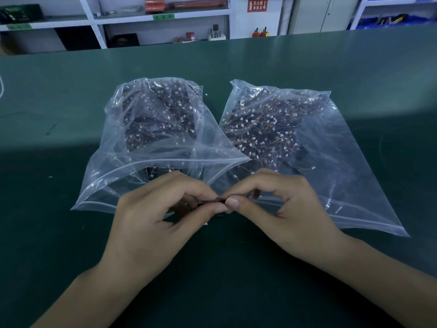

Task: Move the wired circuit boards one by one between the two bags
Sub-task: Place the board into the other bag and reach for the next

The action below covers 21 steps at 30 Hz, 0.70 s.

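Observation:
Two clear zip bags lie side by side on the green table, each filled with dark wired circuit boards with white connectors. The left bag (132, 166) has its open mouth toward me; the right bag (343, 166) lies beside it, its zip edge near my wrist. Between the two mouths, my left hand (153, 223) and my right hand (279, 209) meet at their fingertips. Both pinch one small dark circuit board (214, 200), seen edge-on; most of it is hidden by my fingers.
The green table (59, 233) stretches wide on all sides of the bags. White shelving (94, 24) with boxes stands behind the far edge, and a grey cabinet (324, 13) at the back right. A white cord (2, 87) shows at the left edge.

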Tool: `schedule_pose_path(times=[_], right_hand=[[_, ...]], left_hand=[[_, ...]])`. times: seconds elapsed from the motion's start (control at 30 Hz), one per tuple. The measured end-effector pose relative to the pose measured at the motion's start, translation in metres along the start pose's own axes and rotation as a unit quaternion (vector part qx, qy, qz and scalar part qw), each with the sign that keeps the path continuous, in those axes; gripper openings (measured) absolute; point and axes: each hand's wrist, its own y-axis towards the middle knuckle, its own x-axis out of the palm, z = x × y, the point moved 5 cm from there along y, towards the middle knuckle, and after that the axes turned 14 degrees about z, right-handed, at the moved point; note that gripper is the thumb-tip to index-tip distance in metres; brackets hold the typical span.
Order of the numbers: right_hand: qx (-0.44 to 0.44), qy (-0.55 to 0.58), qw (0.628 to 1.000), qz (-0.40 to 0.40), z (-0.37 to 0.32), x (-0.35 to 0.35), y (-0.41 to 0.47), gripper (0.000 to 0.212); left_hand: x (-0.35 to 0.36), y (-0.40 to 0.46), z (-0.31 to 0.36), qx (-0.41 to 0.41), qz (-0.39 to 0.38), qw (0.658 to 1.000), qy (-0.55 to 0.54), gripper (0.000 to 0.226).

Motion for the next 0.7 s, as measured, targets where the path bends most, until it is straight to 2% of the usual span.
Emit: schedule_pose_path(times=[0.17,0.43,0.7], right_hand=[[-0.030,-0.010,0.999,0.025,-0.005,-0.002,0.000,0.012],[-0.050,-0.013,0.997,0.059,-0.011,-0.006,0.001,0.008],[-0.043,-0.017,0.996,0.074,-0.011,-0.007,0.003,0.010]], left_hand=[[0.001,0.001,-0.003,0.003,-0.008,0.999,0.037,0.013],[0.000,0.001,-0.003,0.012,0.002,0.999,0.035,0.013],[0.000,0.000,-0.004,0.011,-0.003,0.998,0.058,0.008]])
